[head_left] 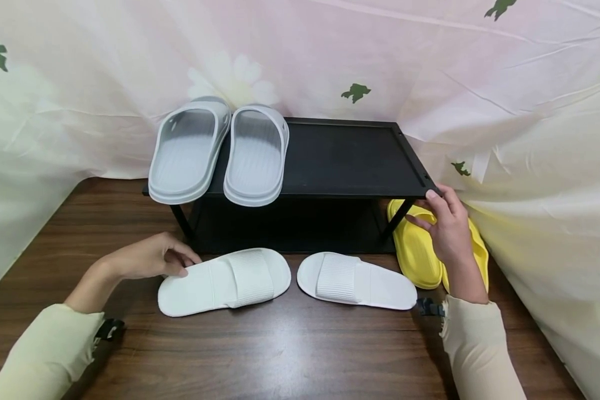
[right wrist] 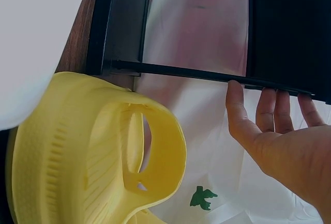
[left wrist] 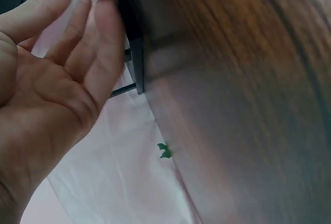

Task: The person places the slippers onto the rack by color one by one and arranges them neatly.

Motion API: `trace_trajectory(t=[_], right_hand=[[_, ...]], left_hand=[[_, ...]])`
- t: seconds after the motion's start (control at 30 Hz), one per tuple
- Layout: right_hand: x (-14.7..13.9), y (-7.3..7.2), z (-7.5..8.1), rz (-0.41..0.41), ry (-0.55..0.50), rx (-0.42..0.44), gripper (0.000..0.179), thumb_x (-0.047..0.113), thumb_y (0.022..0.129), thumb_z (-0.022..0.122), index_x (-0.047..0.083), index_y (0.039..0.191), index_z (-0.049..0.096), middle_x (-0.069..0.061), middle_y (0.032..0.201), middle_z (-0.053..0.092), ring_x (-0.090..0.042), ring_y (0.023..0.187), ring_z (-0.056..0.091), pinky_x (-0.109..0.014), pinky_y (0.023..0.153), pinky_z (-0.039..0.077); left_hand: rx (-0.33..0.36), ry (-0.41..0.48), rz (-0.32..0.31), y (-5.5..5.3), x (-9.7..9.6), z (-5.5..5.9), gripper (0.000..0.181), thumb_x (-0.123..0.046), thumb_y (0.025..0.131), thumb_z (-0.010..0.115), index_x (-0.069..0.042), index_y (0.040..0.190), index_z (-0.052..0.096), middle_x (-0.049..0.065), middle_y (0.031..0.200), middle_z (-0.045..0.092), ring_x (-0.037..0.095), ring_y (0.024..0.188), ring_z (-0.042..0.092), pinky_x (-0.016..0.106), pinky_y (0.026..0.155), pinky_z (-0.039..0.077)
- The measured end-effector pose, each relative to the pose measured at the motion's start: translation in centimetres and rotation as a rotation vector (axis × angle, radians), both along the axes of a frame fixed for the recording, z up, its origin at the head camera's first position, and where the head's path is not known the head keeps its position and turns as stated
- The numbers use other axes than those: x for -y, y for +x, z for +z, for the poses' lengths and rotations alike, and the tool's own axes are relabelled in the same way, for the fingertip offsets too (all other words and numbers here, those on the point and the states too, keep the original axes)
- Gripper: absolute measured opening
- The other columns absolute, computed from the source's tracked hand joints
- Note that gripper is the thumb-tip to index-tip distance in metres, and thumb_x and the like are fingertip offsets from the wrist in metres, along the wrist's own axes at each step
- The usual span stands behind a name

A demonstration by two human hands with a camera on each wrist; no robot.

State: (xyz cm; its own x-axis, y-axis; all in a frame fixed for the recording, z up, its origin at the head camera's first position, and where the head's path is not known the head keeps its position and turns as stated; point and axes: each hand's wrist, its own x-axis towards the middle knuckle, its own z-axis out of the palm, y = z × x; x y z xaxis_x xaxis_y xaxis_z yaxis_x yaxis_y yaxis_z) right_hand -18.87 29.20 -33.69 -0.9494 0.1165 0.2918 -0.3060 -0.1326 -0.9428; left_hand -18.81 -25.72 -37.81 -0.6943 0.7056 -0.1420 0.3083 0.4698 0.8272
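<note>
Beyond open floor [head_left: 280,355], left hand [head_left: 147,258] in pinch on white slipper's [head_left: 217,280] edge, right hand [head_left: 450,230] in grip on rack's [head_left: 350,158] corner

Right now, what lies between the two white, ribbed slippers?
In the head view, only bare brown wooden floor separates the left slipper from the right slipper.

Head view forward and down, close wrist views, all sharing rack [head_left: 347,158]

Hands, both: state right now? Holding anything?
Left hand: closed, pinching the heel end of the nearer white slipper.
Right hand: closed, gripping the front right corner of the black rack.
</note>
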Motion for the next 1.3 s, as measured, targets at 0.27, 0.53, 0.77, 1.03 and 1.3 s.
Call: trace_trajectory(t=[0.27,0.53,0.77,1.03,1.3], right_hand=[[0.0,0.0,0.0,0.001,-0.001,-0.004,0.017,0.017,0.106,0.056,0.009,0.119,0.062,-0.005,0.108,0.059,-0.020,0.101,0.058,-0.031,0.079,0.062],[0.0,0.1,0.0,0.002,0.001,0.000,0.017,0.018,0.106,0.056,0.010,0.120,0.062,-0.005,0.108,0.059,-0.021,0.101,0.057,-0.031,0.080,0.062],[0.0,0.0,0.0,0.003,-0.003,-0.006,0.017,0.017,0.106,0.056,0.010,0.120,0.062,-0.006,0.108,0.058,-0.021,0.101,0.057,-0.031,0.080,0.062],[0.2,0.0,0.1,0.007,-0.008,0.001,0.018,0.018,0.106,0.057,0.009,0.120,0.062,-0.006,0.109,0.058,-0.022,0.102,0.057,-0.032,0.079,0.062],[0.4,-0.1,0.1,-0.007,0.008,0.004,0.017,0.019,0.105,0.057,0.011,0.119,0.062,-0.006,0.110,0.058,-0.021,0.102,0.057,-0.030,0.078,0.061]], left_hand=[[-0.055,0.012,0.030,0.0,-0.3,0.4,0.024,-0.001,0.090,0.075,-0.001,0.113,0.076,0.006,0.104,0.075,0.014,0.088,0.069,0.028,0.072,0.059],[-0.193,0.026,0.092,0.8,-1.3,1.1,0.024,-0.006,0.091,0.076,-0.005,0.115,0.077,0.003,0.108,0.076,0.010,0.098,0.067,0.023,0.079,0.057],[-0.339,0.105,0.140,1.7,-3.0,2.1,0.024,-0.003,0.089,0.077,-0.007,0.112,0.078,-0.001,0.105,0.076,0.008,0.094,0.068,0.022,0.076,0.058],[-0.482,0.215,0.111,2.4,-4.7,3.5,0.029,0.006,0.085,0.078,-0.007,0.111,0.079,0.000,0.104,0.077,0.009,0.091,0.071,0.021,0.072,0.058],[-0.600,0.290,0.056,2.8,-5.9,4.6,0.035,0.013,0.081,0.078,-0.006,0.111,0.078,0.000,0.102,0.076,0.010,0.084,0.071,0.020,0.067,0.058]])
